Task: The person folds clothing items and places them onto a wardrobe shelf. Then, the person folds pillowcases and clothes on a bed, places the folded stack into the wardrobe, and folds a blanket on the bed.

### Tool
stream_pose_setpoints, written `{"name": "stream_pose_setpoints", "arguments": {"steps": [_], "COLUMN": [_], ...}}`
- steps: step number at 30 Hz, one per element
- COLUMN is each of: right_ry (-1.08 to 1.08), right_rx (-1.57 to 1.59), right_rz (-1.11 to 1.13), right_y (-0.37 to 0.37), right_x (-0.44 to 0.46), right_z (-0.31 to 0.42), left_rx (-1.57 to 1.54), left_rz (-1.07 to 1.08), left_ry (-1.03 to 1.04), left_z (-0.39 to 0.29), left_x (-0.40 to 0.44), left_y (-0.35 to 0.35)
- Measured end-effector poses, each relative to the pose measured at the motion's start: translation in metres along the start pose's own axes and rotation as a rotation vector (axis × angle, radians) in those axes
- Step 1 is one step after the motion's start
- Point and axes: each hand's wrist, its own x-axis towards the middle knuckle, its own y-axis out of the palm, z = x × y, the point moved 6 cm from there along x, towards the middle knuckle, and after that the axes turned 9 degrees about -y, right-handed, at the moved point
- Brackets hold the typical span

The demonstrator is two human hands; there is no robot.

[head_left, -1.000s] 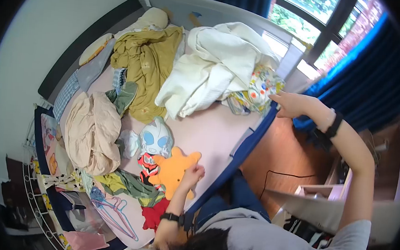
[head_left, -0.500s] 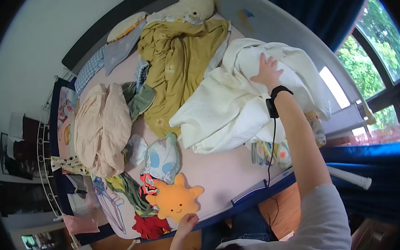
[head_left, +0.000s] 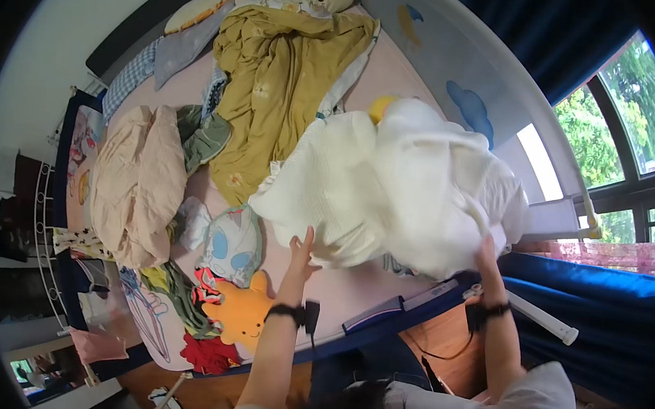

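A white textured blanket point(head_left: 421, 189) lies bunched on the right half of the bed, its near side raised and blurred by motion. My right hand point(head_left: 486, 257) grips the blanket at its near right edge, with the fingertips partly hidden in the cloth. At the blanket's near left edge is my left hand point(head_left: 304, 255), fingers apart and holding nothing; whether it touches the cloth I cannot tell. Left of that hand lies a grey pillow with blue oval patches point(head_left: 232, 247). Below this pillow sits an orange smiling plush toy point(head_left: 240, 313), partly behind my left forearm.
An olive quilt point(head_left: 263, 99) spreads over the bed's middle, and a beige blanket point(head_left: 135, 185) is heaped at left. Red cloth point(head_left: 209, 354) lies at the near corner. A mesh bed guard point(head_left: 431, 59) runs along the far right side; a white rail point(head_left: 545, 320) sticks out at right.
My right hand has come back toward me from the top of the white blanket, pulling it nearer and uncovering something yellow behind. My left hand has moved from beside the plush toy to the blanket's edge.
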Motion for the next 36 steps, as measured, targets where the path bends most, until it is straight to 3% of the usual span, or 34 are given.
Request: {"name": "stream_pose_setpoints", "arguments": {"steps": [2, 5, 8, 10, 11, 12, 13, 15, 17, 18, 20, 23, 25, 26, 29, 31, 33, 34, 36], "right_ry": [0.315, 0.556, 0.462, 0.282, 0.174, 0.057, -0.056, -0.234, -0.409, -0.505, -0.717, -1.066, -1.287, -1.386, -1.543, -1.398, -1.149, -1.023, -0.792], "right_rx": [0.315, 0.394, 0.442, 0.464, 0.480, 0.501, 0.537, 0.553, 0.422, 0.336, 0.123, -0.236, -0.413, -0.478, -0.633, -0.774, -0.970, -1.077, -1.162], "right_rz": [-0.097, -0.239, -0.297, -0.281, -0.265, -0.242, -0.216, -0.173, -0.170, -0.190, -0.273, -0.527, -0.750, -0.856, -1.010, -0.910, -0.716, -0.602, -0.381], "right_y": [-0.056, -0.123, -0.150, -0.149, -0.146, -0.142, -0.135, -0.120, -0.112, -0.112, -0.118, -0.141, -0.161, -0.169, -0.182, -0.168, -0.143, -0.127, -0.109], "right_x": [-0.084, -0.187, -0.186, -0.136, -0.105, -0.071, -0.037, 0.024, 0.068, 0.085, 0.107, 0.111, 0.102, 0.098, 0.102, 0.117, 0.149, 0.163, 0.196], "right_z": [-0.038, -0.060, -0.039, 0.001, 0.030, 0.062, 0.100, 0.181, 0.270, 0.314, 0.405, 0.528, 0.582, 0.599, 0.596, 0.562, 0.477, 0.416, 0.247], "left_rx": [-0.025, -0.231, -0.479, -0.505, -0.536, -0.454, -0.529, -0.387, -0.534, -0.316, -0.423, -0.568, -0.397, -0.374, -0.242, -0.253, -0.243, 0.117, 0.306], "left_rz": [0.123, 0.215, 0.262, 0.186, 0.457, 0.316, 0.407, 0.396, 0.119, 0.217, 0.147, 0.062, 0.212, 0.293, -0.114, -0.372, -0.294, -0.471, -0.660], "left_ry": [-0.128, -0.166, -0.073, 0.096, 0.304, 0.452, 0.333, 0.745, 0.877, 1.134, 1.393, 1.746, 1.935, 1.906, 1.952, 1.509, 1.202, 0.999, 0.702], "left_z": [0.013, 0.061, 0.049, -0.014, -0.059, -0.118, -0.172, -0.270, -0.320, -0.358, -0.389, -0.371, -0.379, -0.373, -0.336, -0.310, -0.233, -0.200, -0.108], "left_x": [0.034, 0.114, 0.117, 0.065, 0.072, 0.006, -0.003, -0.127, -0.229, -0.358, -0.485, -0.648, -0.709, -0.722, -0.690, -0.591, -0.483, -0.423, -0.271], "left_y": [0.012, 0.010, -0.001, -0.023, -0.049, -0.067, -0.101, -0.154, -0.190, -0.214, -0.262, -0.301, -0.378, -0.410, -0.470, -0.498, -0.435, -0.439, -0.461]}}
